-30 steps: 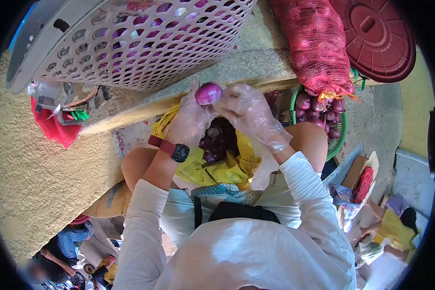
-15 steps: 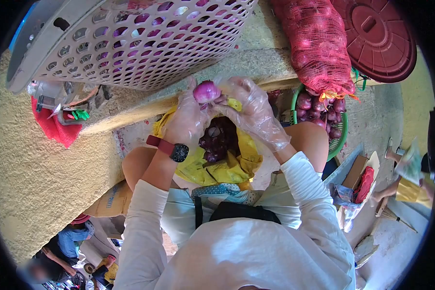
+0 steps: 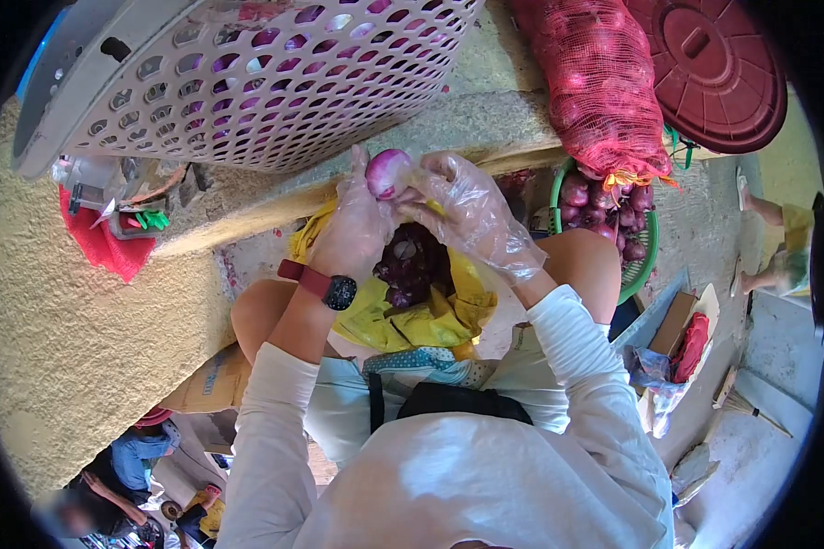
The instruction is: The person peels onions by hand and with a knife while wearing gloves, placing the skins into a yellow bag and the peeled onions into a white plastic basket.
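Observation:
In clear plastic gloves, both hands meet above an open yellow sack (image 3: 366, 316). My left hand (image 3: 351, 220) is closed around a peeled purple-and-white onion (image 3: 389, 174), which shows above the fingers. Close against the onion's right side, my right hand (image 3: 462, 206) has its fingers curled; whatever they grip is hidden by the glove and fingers. Dark onion skins or onions (image 3: 412, 265) lie inside the sack, between my knees.
A tilted perforated basket (image 3: 275, 91) of onions rests on the concrete ledge (image 3: 275, 206). A red mesh sack (image 3: 600, 82), a maroon lid (image 3: 705, 69) and a green basket (image 3: 651, 252) of onions are at right. People appear at the edges.
My right fingers have shifted and curled; the small yellow piece seen between them earlier is now out of sight. The onion has turned slightly in my left hand. A passer-by at right has moved.

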Available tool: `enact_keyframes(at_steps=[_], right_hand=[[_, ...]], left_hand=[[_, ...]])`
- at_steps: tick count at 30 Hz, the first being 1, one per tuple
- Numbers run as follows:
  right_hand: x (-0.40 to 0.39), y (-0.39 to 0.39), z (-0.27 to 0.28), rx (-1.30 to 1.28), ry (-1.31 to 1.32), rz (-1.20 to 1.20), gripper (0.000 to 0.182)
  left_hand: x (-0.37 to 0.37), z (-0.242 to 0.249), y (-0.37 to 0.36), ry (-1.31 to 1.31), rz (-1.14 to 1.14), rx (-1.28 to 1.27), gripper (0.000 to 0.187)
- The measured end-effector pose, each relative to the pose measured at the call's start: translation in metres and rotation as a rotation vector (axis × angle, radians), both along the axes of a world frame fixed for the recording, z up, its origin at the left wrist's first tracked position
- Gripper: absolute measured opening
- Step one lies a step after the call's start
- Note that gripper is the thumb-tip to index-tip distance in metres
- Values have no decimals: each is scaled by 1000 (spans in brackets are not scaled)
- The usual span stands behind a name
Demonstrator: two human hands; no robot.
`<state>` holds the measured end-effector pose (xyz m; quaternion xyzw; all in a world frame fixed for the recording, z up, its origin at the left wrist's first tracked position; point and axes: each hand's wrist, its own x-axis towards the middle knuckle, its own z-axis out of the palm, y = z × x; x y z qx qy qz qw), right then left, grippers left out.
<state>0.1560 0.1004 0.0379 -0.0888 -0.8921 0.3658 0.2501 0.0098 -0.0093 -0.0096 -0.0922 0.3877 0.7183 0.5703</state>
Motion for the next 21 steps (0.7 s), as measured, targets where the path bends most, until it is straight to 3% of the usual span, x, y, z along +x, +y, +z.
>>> enact_keyframes(at_steps=[2,9,11,12,14,18,19,21], right_hand=[[-1,0,1,20,21,-7,32],[1,5,0,117,49,76,27],[-1,0,-1,96,14,79,26],[-1,-2,-1,76,-20,82,25],[-1,-3,2,87,-46,128,24],[8,-13,1,123,-95,266,21],[12,-16,-2,122,-93,268,21],[22,-18,-9,95,-395,287,22]], left_hand=[[8,17,-2,-50,-77,67,61],[12,6,-7,18,-74,60,59],[9,-5,-11,393,-169,-43,57],[8,-6,-9,394,-169,-43,57],[4,-9,-5,-137,-60,112,59],[-5,-2,3,-63,123,65,61],[-9,2,7,-100,178,-45,63],[-13,4,8,-137,233,-156,65]])
